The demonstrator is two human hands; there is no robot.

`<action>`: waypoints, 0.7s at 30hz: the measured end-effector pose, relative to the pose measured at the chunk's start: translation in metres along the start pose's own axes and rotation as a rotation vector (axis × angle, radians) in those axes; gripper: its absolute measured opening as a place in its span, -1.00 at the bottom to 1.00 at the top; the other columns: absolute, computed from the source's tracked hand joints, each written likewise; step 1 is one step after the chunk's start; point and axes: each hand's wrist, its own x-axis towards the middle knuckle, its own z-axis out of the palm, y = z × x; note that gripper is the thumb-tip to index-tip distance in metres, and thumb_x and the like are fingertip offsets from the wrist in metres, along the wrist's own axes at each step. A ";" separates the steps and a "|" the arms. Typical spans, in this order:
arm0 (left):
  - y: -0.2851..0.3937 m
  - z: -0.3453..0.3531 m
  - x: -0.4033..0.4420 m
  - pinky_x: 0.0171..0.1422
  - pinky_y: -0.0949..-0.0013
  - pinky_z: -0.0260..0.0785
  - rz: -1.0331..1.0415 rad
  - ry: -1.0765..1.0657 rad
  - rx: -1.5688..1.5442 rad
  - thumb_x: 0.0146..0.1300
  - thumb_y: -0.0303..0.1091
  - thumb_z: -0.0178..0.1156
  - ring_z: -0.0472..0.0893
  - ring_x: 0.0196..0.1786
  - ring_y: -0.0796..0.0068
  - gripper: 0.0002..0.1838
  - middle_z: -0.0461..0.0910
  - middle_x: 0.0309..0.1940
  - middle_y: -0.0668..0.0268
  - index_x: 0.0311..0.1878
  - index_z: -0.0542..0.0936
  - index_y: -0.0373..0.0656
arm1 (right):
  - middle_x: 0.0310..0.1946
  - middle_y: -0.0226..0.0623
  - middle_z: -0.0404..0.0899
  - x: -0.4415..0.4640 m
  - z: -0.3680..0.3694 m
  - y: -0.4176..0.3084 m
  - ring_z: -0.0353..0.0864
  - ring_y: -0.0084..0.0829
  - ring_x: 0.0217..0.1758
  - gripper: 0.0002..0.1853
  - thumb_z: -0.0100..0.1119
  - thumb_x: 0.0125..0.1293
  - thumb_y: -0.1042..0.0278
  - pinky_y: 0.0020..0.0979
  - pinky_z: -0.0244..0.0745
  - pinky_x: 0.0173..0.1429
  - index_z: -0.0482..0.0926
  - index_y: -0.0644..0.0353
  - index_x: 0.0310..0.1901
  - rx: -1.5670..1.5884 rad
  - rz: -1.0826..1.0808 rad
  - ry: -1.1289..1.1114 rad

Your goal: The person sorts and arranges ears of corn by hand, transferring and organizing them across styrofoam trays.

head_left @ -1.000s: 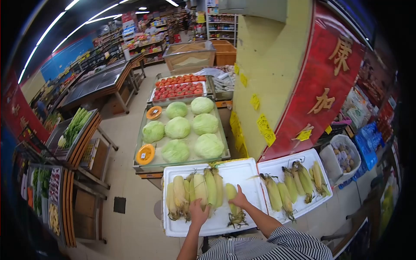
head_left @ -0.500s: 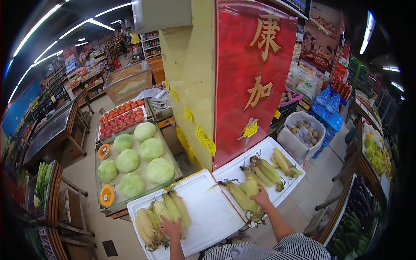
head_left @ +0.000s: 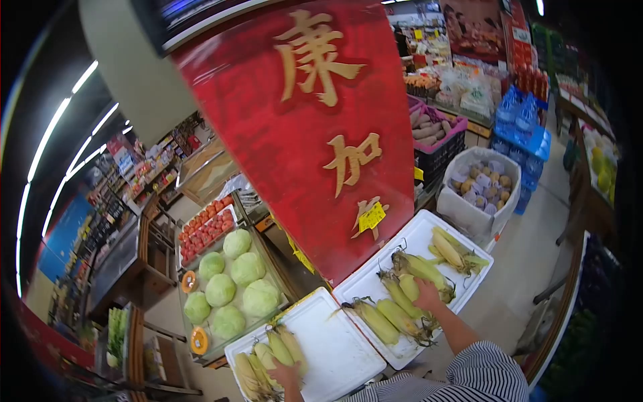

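Currently | corn (head_left: 248, 376) beneath left hand (head_left: 287, 375) | corn ear (head_left: 408, 286) against right hand (head_left: 429, 295)

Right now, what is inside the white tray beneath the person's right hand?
Several ears of corn lie in the white tray. The right hand covers part of one; the tray floor directly beneath the corn cannot be seen.

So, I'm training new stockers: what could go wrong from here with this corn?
The right hand, in among the corn of the right tray, might nudge some over the near rim, where frayed ends lie close. The left hand, on corn in the left tray, could bruise it if it presses hard.
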 end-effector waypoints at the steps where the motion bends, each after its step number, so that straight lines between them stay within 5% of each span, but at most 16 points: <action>1: -0.001 0.001 0.003 0.21 -0.08 0.32 -0.001 -0.003 0.001 -0.22 0.02 0.51 0.25 0.25 -0.29 0.12 -0.02 0.29 -0.32 0.45 0.09 0.17 | 0.12 0.00 0.38 -0.001 -0.001 -0.002 0.36 0.06 0.13 -0.04 0.46 -0.28 0.25 -0.10 0.37 0.22 0.27 0.17 0.30 -0.032 -0.019 -0.011; 6: -0.004 -0.005 0.022 0.14 -0.11 0.40 0.063 -0.092 -0.159 -0.12 -0.14 0.42 0.44 0.13 -0.17 0.00 0.25 0.17 -0.18 0.41 0.12 0.06 | 0.10 -0.02 0.30 -0.014 0.006 0.003 0.32 -0.02 0.13 -0.16 0.41 -0.18 0.25 -0.11 0.32 0.22 0.31 0.18 0.24 -0.092 -0.097 0.062; 9: 0.002 -0.026 0.000 0.13 0.01 0.45 0.046 -0.294 -0.931 0.02 -0.28 0.26 0.56 0.00 0.08 -0.26 0.51 -0.01 0.10 0.32 0.26 -0.13 | 0.09 -0.02 0.30 -0.022 0.009 0.011 0.31 -0.03 0.14 -0.22 0.38 -0.11 0.24 -0.11 0.30 0.21 0.32 0.19 0.22 -0.106 -0.121 0.109; 12: -0.032 -0.020 -0.001 0.12 0.06 0.47 0.041 -0.565 -1.324 0.10 -0.36 0.15 0.55 0.03 0.10 -0.40 0.51 0.02 0.15 0.27 0.31 -0.16 | 0.07 -0.04 0.34 -0.031 -0.004 0.005 0.32 -0.01 0.13 -0.30 0.36 -0.05 0.23 -0.08 0.32 0.15 0.35 0.19 0.18 -0.029 -0.004 0.070; 13: -0.016 -0.037 -0.039 0.11 0.06 0.48 -0.042 -0.486 -1.327 0.13 -0.34 0.13 0.55 0.03 0.10 -0.43 0.51 0.01 0.15 0.25 0.33 -0.17 | 0.06 -0.05 0.35 -0.037 -0.013 0.000 0.33 0.00 0.12 -0.33 0.35 -0.04 0.22 -0.07 0.33 0.13 0.37 0.19 0.16 0.013 0.059 0.034; 16: -0.027 -0.017 -0.052 0.11 0.09 0.48 0.085 -0.738 -1.360 0.14 -0.35 0.14 0.54 0.06 0.12 -0.47 0.52 0.04 0.11 0.23 0.37 -0.17 | -0.07 -0.09 0.46 -0.050 -0.024 -0.003 0.43 -0.07 0.06 -0.45 0.31 -0.01 0.17 -0.08 0.37 0.08 0.44 0.21 0.03 0.055 0.038 0.205; 19: 0.006 0.008 -0.102 0.11 0.11 0.48 0.050 -0.859 -1.325 0.12 -0.40 0.16 0.55 0.06 0.15 -0.47 0.52 0.03 0.13 0.21 0.37 -0.18 | -0.01 -0.06 0.50 -0.059 0.011 -0.014 0.52 -0.04 -0.02 -0.38 0.34 0.07 0.10 -0.13 0.43 0.05 0.44 0.25 0.12 0.341 -0.135 0.072; 21: 0.054 0.030 -0.145 0.11 0.12 0.47 0.005 -0.814 -1.240 0.09 -0.49 0.19 0.56 0.03 0.19 -0.46 0.52 -0.02 0.18 0.20 0.37 -0.19 | 0.06 0.00 0.51 -0.065 -0.003 -0.044 0.56 -0.13 0.02 -0.30 0.30 0.17 -0.01 -0.27 0.45 0.12 0.35 0.32 0.21 0.728 -0.033 -0.348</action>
